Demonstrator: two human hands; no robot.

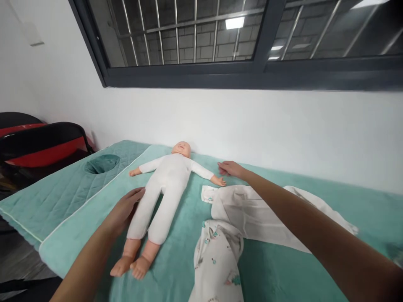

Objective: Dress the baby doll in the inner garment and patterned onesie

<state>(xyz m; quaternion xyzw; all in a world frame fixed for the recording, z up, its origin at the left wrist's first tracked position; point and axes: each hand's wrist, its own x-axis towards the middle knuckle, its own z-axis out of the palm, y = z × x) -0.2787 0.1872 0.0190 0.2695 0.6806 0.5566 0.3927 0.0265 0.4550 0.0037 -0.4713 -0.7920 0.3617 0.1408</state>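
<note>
A baby doll (171, 174) lies on its back on a teal padded cover, with arms spread and legs straight. Its body is white cloth; head, hands and lower legs are flesh-coloured. My left hand (127, 207) is at the outer side of the doll's thigh on the left, fingers stretched out and apparently touching it. Just above the doll's hand on the right is my right hand (232, 168), its fingers loosely bent with nothing visible in them. Below my right forearm lies a spread white baby garment (252, 209), with a printed part (217, 260) reaching towards me.
The teal cover (270, 272) runs along a white wall (236, 121) beneath a dark-framed window (189, 77). A quilted section at the left has a round hole (102, 163). Black and red chairs (44, 142) stand beyond the left edge.
</note>
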